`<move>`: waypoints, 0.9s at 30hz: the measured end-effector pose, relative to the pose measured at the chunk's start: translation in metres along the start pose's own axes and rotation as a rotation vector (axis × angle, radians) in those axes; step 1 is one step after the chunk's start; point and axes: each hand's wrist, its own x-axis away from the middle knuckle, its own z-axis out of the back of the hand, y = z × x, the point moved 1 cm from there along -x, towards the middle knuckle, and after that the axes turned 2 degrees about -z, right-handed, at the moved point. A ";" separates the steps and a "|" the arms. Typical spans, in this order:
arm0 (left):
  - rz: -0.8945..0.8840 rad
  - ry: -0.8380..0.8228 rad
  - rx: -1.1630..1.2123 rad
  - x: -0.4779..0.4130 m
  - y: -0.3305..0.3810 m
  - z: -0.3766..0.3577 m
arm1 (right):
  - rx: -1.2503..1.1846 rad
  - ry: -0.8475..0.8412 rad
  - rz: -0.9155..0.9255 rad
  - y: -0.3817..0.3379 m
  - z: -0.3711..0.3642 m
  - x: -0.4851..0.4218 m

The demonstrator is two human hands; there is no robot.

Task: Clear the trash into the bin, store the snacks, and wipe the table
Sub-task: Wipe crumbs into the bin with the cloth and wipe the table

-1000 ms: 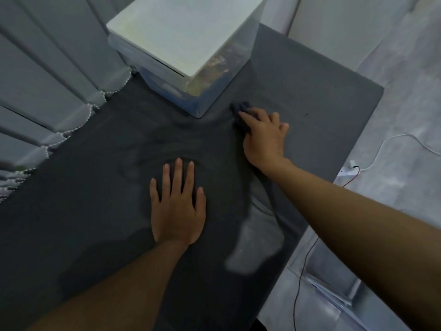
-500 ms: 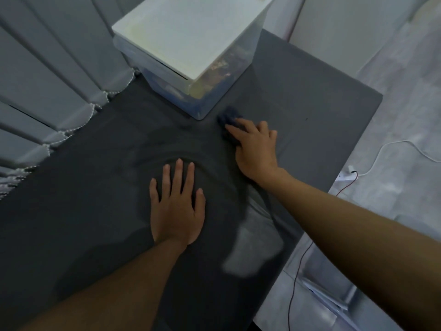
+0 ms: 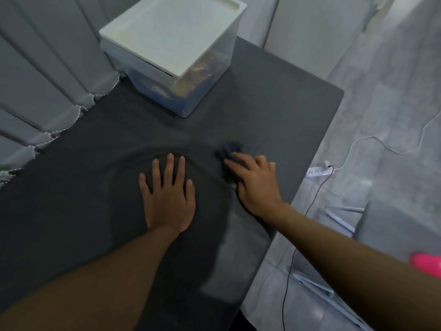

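A dark grey cloth covers the table (image 3: pixel 274 96). My left hand (image 3: pixel 168 197) lies flat on it with fingers spread, palm down, near the table's middle. Just to its right, my right hand (image 3: pixel 256 185) presses a small dark blue rag (image 3: pixel 230 150) onto the cover; most of the rag is hidden under the palm and fingers. The cover is bunched into curved wrinkles between the two hands. A clear storage box with a white lid (image 3: pixel 171 34) stands at the table's far end, with snack packets showing through its wall.
Grey curtains (image 3: pixel 47 75) hang along the table's left side. On the tiled floor to the right lie a white power strip (image 3: pixel 318 172) with a white cable and a thin red wire. Something pink (image 3: pixel 426 262) shows at the right edge.
My right hand has slid the rag back toward me and nearer my left hand. The left hand has stayed pressed flat. The view has tilted, so the box appears farther off.
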 end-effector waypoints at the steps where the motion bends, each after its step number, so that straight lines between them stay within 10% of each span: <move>1: 0.001 -0.006 -0.004 0.000 0.000 0.000 | 0.004 -0.049 0.100 -0.001 0.002 0.009; 4: -0.001 -0.025 -0.005 0.000 0.001 0.000 | 0.093 -0.112 0.212 0.019 0.013 0.014; 9: -0.011 -0.019 0.001 0.000 0.000 0.000 | 0.018 0.026 -0.252 0.030 0.015 0.016; 14: -0.006 -0.022 -0.005 -0.001 0.000 -0.001 | 0.022 -0.090 0.137 0.018 0.016 0.040; 21: -0.012 -0.079 -0.030 -0.005 0.005 0.008 | 0.008 0.046 -0.132 0.040 0.012 0.018; 27: 0.032 0.011 0.049 -0.038 0.028 0.024 | 0.050 -0.088 0.285 0.069 0.025 0.014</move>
